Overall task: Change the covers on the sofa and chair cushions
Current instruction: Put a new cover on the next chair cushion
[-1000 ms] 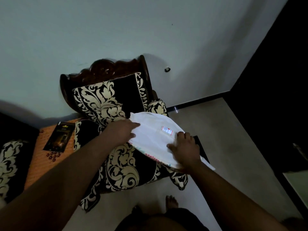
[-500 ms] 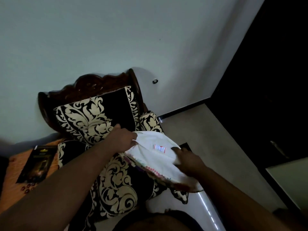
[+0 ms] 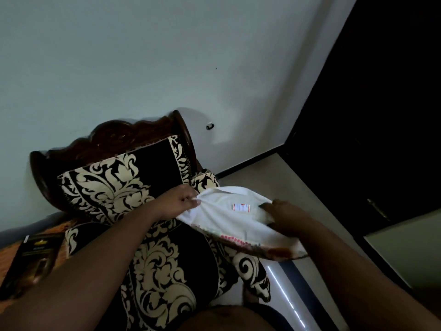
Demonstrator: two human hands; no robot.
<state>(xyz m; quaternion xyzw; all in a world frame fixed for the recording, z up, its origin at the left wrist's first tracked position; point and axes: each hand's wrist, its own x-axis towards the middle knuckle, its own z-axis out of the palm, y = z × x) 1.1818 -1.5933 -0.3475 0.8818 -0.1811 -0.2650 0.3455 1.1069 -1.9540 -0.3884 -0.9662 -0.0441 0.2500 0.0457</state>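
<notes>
White cover (image 3: pixel 229 218) stretches between both hands above the chair (image 3: pixel 143 211): left hand (image 3: pixel 177 203) pinches its far corner, right hand (image 3: pixel 284 216) grips the near edge.

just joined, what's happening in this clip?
A person stands over a carved wooden chair with black-and-cream patterned cushions, holding a white cushion above the seat. The left hand pinches its near edge; the right hand grips the other side, by a small label. A dark box lies on the orange surface to the left.
</notes>
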